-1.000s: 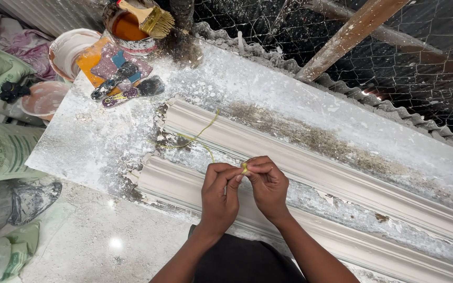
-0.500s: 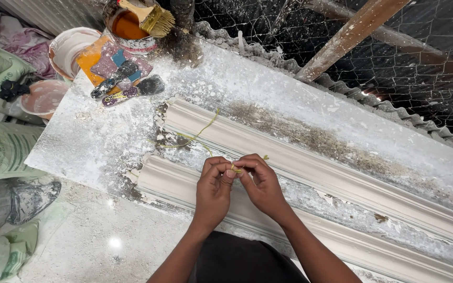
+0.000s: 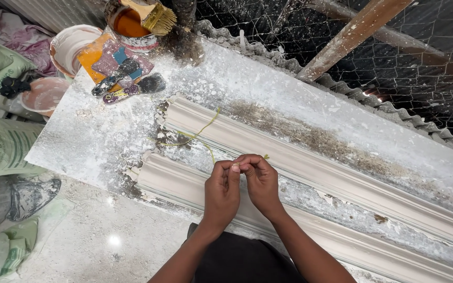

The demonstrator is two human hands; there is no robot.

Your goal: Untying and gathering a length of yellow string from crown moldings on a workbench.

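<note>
My left hand (image 3: 222, 189) and right hand (image 3: 260, 181) are pressed together fingertip to fingertip over the near moulding (image 3: 342, 246), both pinched shut on a thin green fibre (image 3: 201, 131) (a twine-like strand, v. fine). The fibre runs from my fingertips back toward the left end of the slab (image 3: 106, 141), crossing the gap btwn the two mouldings and trailing up over the far moulding (image 3: 300, 157); a short tip of it pokes out just right of my right thumb. Both mouldings are long white plaster strips lying side by side, slanting from the slab's left end toward its right end, w/ crumbled plaster and grey dust around them. At the slab's far left corner sit two scrapers (image 3: 129, 86) w/ dirty blades, lying on an orange board (image 3: 93, 55), and just beyond them a tin (image 3: 129, 26) of orange-brown liquid w/ a brush (image 3: 155, 15) resting across its rim. Off the left edge there's a white bucket (image 3: 69, 44), a pink bowl (image 3: 43, 94) and green sacks (image 3: 1, 141). A shoe (image 3: 30, 196) stands on the floor near the slab's near left corner. Wire mesh (image 3: 394, 57) and a wooden pole (image 3: 352, 36) run past the far edge.
</note>
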